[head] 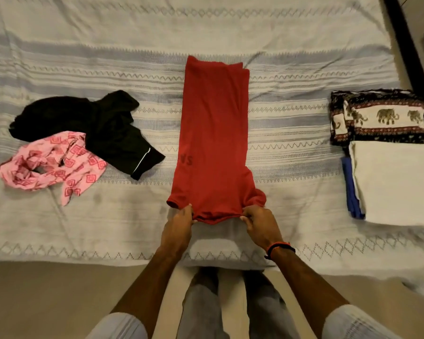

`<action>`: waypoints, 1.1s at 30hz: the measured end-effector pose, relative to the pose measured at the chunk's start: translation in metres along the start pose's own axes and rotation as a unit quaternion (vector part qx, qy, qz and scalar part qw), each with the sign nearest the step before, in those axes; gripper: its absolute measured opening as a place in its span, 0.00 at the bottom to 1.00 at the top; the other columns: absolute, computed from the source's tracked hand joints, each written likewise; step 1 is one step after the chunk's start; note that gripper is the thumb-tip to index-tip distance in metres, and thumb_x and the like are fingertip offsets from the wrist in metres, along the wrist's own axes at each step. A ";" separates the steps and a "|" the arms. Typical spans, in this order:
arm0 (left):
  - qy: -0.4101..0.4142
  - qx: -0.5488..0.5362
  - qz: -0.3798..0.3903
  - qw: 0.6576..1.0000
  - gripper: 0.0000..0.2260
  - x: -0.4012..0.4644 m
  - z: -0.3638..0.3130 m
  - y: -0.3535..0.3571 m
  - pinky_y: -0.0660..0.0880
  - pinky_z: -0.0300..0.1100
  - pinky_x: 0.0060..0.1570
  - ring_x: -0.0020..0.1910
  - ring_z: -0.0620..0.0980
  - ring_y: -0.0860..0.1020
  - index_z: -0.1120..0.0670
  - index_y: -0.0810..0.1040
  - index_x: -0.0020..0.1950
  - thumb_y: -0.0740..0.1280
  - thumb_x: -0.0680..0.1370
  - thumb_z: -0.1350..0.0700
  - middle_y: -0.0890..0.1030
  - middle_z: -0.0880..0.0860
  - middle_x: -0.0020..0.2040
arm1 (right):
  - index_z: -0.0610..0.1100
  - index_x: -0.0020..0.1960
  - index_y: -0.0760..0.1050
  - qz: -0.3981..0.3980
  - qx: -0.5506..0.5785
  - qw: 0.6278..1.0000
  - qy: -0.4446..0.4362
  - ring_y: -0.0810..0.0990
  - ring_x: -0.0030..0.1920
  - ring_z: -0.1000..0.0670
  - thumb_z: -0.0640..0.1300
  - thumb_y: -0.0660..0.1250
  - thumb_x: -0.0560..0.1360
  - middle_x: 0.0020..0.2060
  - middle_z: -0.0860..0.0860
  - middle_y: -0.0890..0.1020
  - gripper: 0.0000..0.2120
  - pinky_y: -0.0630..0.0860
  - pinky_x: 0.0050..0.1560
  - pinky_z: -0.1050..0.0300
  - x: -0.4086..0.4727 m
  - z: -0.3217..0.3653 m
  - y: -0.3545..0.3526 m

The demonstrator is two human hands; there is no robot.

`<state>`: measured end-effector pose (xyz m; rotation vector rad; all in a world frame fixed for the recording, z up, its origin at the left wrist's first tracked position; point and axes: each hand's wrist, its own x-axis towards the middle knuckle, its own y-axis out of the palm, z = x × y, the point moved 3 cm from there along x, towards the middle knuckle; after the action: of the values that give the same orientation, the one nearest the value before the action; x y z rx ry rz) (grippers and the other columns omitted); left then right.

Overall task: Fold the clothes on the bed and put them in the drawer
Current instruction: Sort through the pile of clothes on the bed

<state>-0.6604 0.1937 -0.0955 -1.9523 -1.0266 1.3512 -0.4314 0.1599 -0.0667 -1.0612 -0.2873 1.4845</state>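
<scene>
A red shirt (212,133), folded into a long strip, lies mid-bed with dark lettering showing faintly through the cloth, too dim to read. The left hand (179,228) and right hand (260,226) each pinch its near edge. The bedspread (291,57) is white with grey-blue woven bands. A black garment (96,123) and pink patterned cloth (49,165) lie crumpled left; an elephant-print cloth (382,118) and white towel (397,184) sit folded right.

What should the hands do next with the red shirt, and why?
Probably lift the near edge and fold it toward the far end. Both the left hand and the right hand pinch the near edge of the red shirt, already folded into a long narrow strip.
</scene>
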 end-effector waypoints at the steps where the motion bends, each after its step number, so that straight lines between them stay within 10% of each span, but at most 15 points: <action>1: 0.002 0.009 0.006 1.000 0.23 0.002 0.002 0.003 0.75 0.49 0.58 0.59 0.57 0.77 0.57 0.59 0.77 0.59 0.82 0.60 0.75 0.58 0.66 | 0.44 0.43 0.80 0.014 -0.008 1.000 0.007 0.80 0.42 0.45 0.40 0.67 0.76 0.41 0.48 0.83 0.05 0.79 0.46 0.47 -0.001 -0.002 0.006; 10: -0.003 0.078 0.056 0.995 0.26 0.004 0.007 0.018 0.73 0.48 0.60 0.61 0.57 0.76 0.58 0.62 0.75 0.65 0.78 0.61 0.74 0.57 0.67 | 0.42 0.62 0.79 0.126 -0.002 0.991 0.039 0.79 0.61 0.46 0.39 0.66 0.77 0.64 0.47 0.80 0.14 0.69 0.67 0.57 -0.005 -0.014 0.026; 15: -0.010 0.115 0.011 0.993 0.09 0.005 -0.012 0.009 0.78 0.47 0.49 0.49 0.53 0.79 0.53 0.76 0.54 0.68 0.74 0.57 0.79 0.51 0.55 | 0.49 0.48 0.84 -0.051 0.093 0.991 0.078 0.82 0.42 0.57 0.43 0.72 0.74 0.42 0.54 0.85 0.04 0.80 0.50 0.58 0.002 -0.020 0.003; 20: 0.049 0.034 -0.030 0.998 0.09 0.025 -0.045 0.022 0.77 0.49 0.51 0.52 0.54 0.77 0.54 0.76 0.59 0.64 0.79 0.56 0.78 0.53 0.57 | 0.45 0.51 0.81 -0.201 0.171 0.947 0.184 0.81 0.42 0.53 0.43 0.70 0.75 0.42 0.52 0.84 0.05 0.79 0.49 0.54 0.022 -0.040 -0.015; 27: 0.085 0.030 -0.004 0.996 0.25 0.052 -0.084 0.056 0.72 0.50 0.64 0.70 0.56 0.65 0.53 0.65 0.73 0.67 0.77 0.60 0.58 0.54 0.77 | 0.42 0.61 0.75 -0.069 0.168 0.964 0.195 0.79 0.50 0.50 0.50 0.77 0.70 0.51 0.49 0.80 0.24 0.74 0.53 0.59 0.069 -0.075 -0.006; 33: 0.066 0.072 -0.027 0.995 0.31 0.058 -0.087 0.070 0.71 0.49 0.64 0.69 0.58 0.65 0.53 0.64 0.74 0.71 0.73 0.62 0.57 0.57 0.77 | 0.44 0.53 0.83 0.106 0.336 0.901 0.253 0.85 0.49 0.47 0.53 0.84 0.56 0.47 0.49 0.86 0.29 0.81 0.57 0.48 0.092 -0.079 0.014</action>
<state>-0.5476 0.2014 -0.1499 -1.8663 -0.8872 1.2152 -0.3687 0.2068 -0.1602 -0.8716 0.6898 1.2844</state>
